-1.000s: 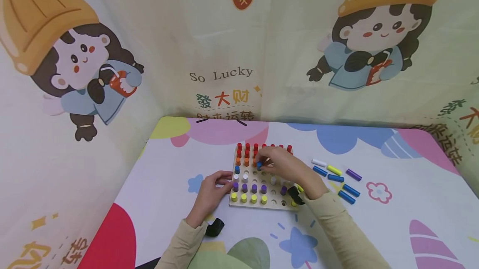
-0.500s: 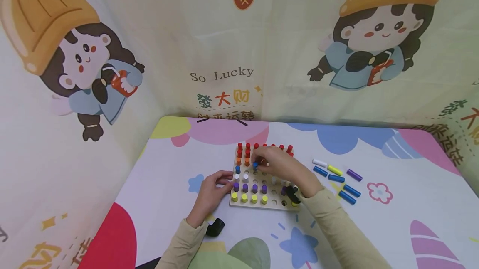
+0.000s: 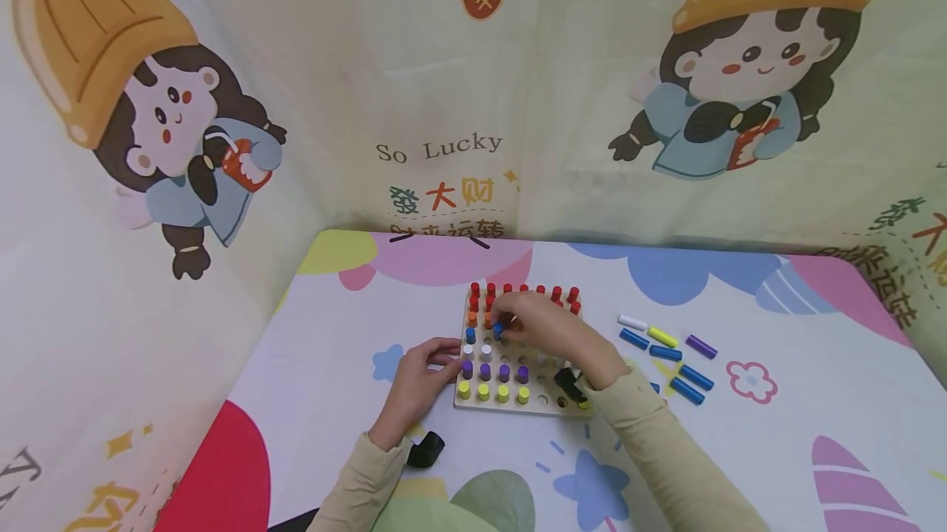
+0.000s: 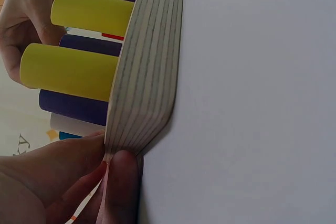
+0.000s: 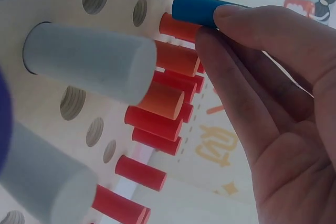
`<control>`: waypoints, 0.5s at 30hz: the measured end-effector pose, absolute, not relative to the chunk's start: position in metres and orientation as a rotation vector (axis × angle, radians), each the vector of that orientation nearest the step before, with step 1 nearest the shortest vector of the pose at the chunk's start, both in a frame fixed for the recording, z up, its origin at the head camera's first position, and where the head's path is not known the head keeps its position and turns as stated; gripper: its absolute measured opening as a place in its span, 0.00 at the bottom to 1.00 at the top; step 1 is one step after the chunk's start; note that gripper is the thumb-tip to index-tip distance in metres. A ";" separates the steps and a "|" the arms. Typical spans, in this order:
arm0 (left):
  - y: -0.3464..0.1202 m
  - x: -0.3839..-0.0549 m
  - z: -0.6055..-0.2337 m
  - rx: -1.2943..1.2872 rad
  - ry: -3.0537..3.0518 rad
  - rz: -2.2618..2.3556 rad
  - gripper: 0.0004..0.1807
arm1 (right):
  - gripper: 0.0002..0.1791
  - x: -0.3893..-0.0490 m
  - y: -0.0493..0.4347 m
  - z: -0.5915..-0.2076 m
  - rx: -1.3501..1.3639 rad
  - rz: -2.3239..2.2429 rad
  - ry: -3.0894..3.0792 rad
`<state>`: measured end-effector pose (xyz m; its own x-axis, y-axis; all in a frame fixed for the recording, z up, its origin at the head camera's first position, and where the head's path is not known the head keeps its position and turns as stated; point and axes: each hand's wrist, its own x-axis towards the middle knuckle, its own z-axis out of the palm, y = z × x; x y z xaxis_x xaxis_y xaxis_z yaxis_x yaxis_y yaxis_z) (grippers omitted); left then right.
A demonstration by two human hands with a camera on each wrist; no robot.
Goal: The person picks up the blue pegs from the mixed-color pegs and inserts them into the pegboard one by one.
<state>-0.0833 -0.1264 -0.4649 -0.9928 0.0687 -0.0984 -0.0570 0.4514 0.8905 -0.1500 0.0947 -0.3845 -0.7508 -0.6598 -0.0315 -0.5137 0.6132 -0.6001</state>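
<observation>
My left hand [image 3: 416, 388] holds the left edge of a wooden pegboard [image 3: 510, 411]. In the left wrist view its thumb and fingers pinch the board's layered edge [image 4: 149, 61] at a corner. Over the board, my right hand [image 3: 551, 330] pinches a blue peg [image 5: 191, 10] between thumb and fingers. That peg hangs above the row of holes whose leftmost hole bears another blue peg [image 3: 469, 336]. Whether its lower end touches a hole cannot be made out. Red, orange, white, purple and yellow pegs [image 3: 464, 390] stand upright in rows. My right hand hides part of the board.
Right of the board lie several loose blue pegs [image 3: 666, 353], a white peg [image 3: 632, 322], a yellow peg [image 3: 662, 337] and a purple peg [image 3: 701, 346]. A patterned cloth covers the table [image 3: 333, 335]. Printed curtains [image 3: 562, 104] rise behind it.
My right hand has shifted a little to the left with the blue peg, nearer the blue peg at the row's left end. The left hand keeps its place on the board's edge.
</observation>
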 end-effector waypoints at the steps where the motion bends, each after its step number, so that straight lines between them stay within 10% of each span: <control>1: -0.126 -0.083 -0.465 0.013 2.571 1.591 0.16 | 0.12 -0.150 0.094 -0.385 -0.960 -0.846 2.591; 15: -0.127 -0.082 -0.464 0.029 2.563 1.610 0.16 | 0.10 -0.151 0.088 -0.389 -1.058 -0.763 2.649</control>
